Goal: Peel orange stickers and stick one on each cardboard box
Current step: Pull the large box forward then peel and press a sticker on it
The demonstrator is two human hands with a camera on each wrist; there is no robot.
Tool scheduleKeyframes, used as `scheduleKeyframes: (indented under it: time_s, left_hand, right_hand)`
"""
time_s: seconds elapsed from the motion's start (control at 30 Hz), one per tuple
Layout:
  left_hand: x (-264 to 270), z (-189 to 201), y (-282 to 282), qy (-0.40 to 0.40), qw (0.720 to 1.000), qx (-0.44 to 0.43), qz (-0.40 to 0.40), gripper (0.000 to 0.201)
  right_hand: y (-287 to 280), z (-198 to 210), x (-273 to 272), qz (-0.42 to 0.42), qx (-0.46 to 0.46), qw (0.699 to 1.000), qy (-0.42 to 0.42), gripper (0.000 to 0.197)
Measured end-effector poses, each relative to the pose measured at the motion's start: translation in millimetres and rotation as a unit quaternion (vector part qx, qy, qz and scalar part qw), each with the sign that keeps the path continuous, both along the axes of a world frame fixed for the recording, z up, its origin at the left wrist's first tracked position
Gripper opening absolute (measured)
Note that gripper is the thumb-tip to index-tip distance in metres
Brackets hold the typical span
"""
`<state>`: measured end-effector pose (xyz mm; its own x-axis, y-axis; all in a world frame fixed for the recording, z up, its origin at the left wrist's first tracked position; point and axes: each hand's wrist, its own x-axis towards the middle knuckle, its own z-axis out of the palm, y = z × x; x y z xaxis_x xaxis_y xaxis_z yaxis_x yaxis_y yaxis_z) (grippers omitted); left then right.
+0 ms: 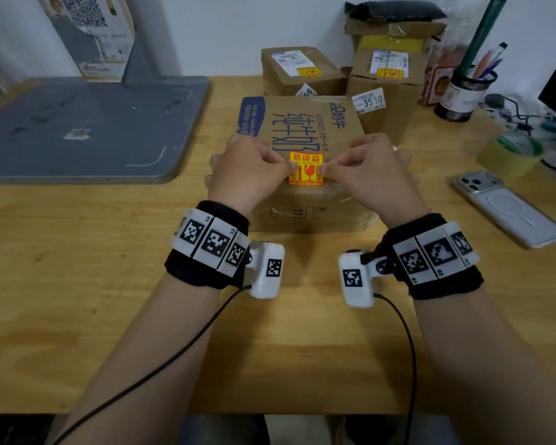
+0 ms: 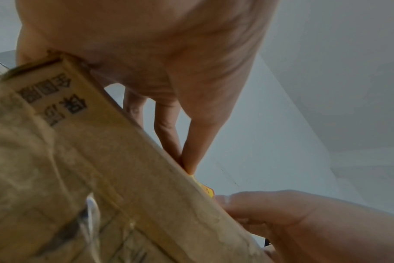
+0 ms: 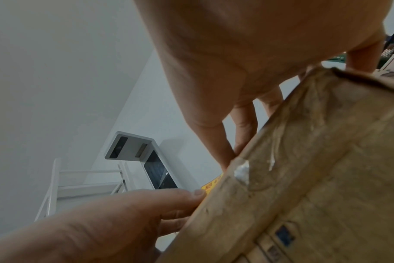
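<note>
An orange sticker (image 1: 306, 168) lies on top of the big printed cardboard box (image 1: 302, 123) at the table's middle. My left hand (image 1: 291, 167) pinches the sticker's left edge with thumb and forefinger, and my right hand (image 1: 323, 170) pinches its right edge. In the left wrist view the left hand (image 2: 187, 165) meets the box (image 2: 101, 160) beside a sliver of sticker (image 2: 206, 191). In the right wrist view the right hand (image 3: 227, 162) does the same beside the sticker (image 3: 210, 186). Behind stand two smaller boxes, each bearing an orange sticker (image 1: 308, 72) (image 1: 389, 73).
A grey board (image 1: 77, 130) covers the table's left. On the right lie a phone (image 1: 507, 207), a tape roll (image 1: 511, 155) and a pen holder (image 1: 466, 91). The wooden table (image 1: 109, 284) is bare in front of the box.
</note>
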<state>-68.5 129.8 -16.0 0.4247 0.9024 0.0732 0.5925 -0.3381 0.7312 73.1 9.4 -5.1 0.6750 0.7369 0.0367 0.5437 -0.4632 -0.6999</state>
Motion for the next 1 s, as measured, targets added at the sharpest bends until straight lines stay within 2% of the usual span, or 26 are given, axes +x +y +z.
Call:
scheduleKeyframes:
  time_s: [0.27, 0.57, 0.7, 0.8, 0.9, 1.0]
  left_hand:
    - [-2, 0, -1, -0.014, 1.000, -0.003, -0.005, 0.020]
    - [-2, -1, -3, -0.042, 0.999, -0.005, 0.003, 0.012]
    - [-6, 0, 2, -0.079, 0.996, -0.026, 0.011, 0.029]
    - [-7, 0, 2, -0.086, 0.996, -0.022, 0.010, 0.027]
    - [-6, -3, 2, -0.085, 0.996, -0.011, 0.012, 0.024]
    - [-5, -6, 1, -0.092, 0.995, -0.013, 0.018, 0.023]
  right_hand:
    - [-2, 0, -3, -0.010, -0.014, 0.998, -0.062, 0.024]
    - [-2, -1, -2, -0.013, -0.024, 0.998, -0.064, 0.027]
    - [-3, -1, -3, -0.016, -0.016, 0.997, -0.067, 0.028]
    - [-6, 5, -5, -0.037, 0.019, 0.997, -0.072, 0.034]
    - [-11, 12, -9, 0.018, 0.094, 0.995, -0.028, 0.044]
    - [-16, 14, -18, 0.119, 0.078, 0.989, -0.035, 0.048]
